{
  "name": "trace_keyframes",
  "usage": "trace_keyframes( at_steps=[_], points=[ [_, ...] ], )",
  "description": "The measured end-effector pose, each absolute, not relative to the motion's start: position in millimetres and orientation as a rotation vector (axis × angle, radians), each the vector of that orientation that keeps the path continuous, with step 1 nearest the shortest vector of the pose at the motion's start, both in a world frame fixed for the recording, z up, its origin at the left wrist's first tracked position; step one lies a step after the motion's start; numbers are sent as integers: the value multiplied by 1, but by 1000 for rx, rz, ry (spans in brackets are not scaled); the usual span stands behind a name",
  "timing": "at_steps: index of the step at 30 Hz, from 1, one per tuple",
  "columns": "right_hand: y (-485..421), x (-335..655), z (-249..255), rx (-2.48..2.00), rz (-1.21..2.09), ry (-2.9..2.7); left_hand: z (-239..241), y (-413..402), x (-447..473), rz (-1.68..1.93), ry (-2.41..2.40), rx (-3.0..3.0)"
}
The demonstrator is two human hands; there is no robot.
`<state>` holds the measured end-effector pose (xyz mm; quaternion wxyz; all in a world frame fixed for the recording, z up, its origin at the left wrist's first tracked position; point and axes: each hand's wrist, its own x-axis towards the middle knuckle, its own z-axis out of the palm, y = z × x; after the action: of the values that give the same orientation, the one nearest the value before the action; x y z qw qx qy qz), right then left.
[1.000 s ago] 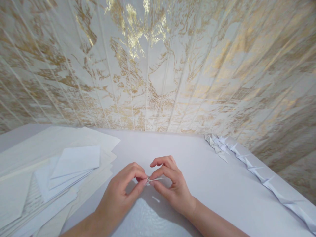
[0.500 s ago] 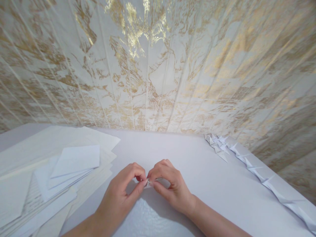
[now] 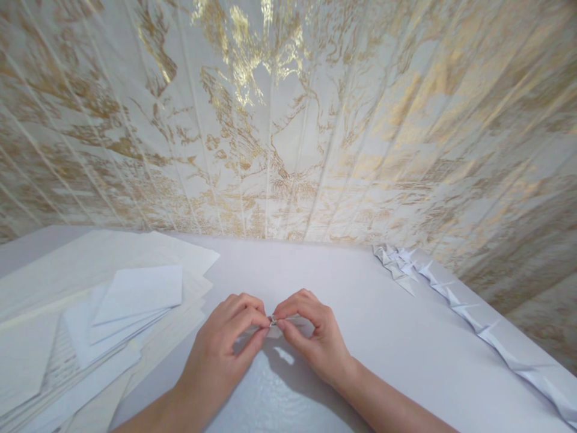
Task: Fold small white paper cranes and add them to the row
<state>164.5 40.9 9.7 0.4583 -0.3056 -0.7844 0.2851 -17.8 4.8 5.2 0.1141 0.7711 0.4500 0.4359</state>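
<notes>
Between my fingertips, low over the middle of the table, is a small piece of folded white paper [image 3: 273, 322]. My left hand [image 3: 229, 337] pinches it from the left with thumb and forefinger. From the right, my right hand [image 3: 313, 337] pinches the other side in the same way. Most of the paper is covered by the fingers, so its full shape cannot be made out. Both hands cast a shadow on the tabletop below.
Loose white paper squares [image 3: 142, 294] lie on larger cream sheets [image 3: 175, 252] at the left of the white table [image 3: 288, 270]. Folded paper cranes [image 3: 464, 310] line the right edge. Behind the table hangs a white and gold patterned curtain [image 3: 293, 132].
Both hands have risen slightly with the paper, and the fingertips have shifted on it. The shadow below now shows a bright gap. Everything else stays put.
</notes>
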Motion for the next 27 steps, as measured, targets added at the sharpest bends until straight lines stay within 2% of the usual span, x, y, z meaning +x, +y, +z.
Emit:
trace_keyframes(
  at_steps=[27],
  points=[
    [36, 162, 17, -768, 581, -2062, 6, 1, -15, 1248, 1302, 2355]
  ],
)
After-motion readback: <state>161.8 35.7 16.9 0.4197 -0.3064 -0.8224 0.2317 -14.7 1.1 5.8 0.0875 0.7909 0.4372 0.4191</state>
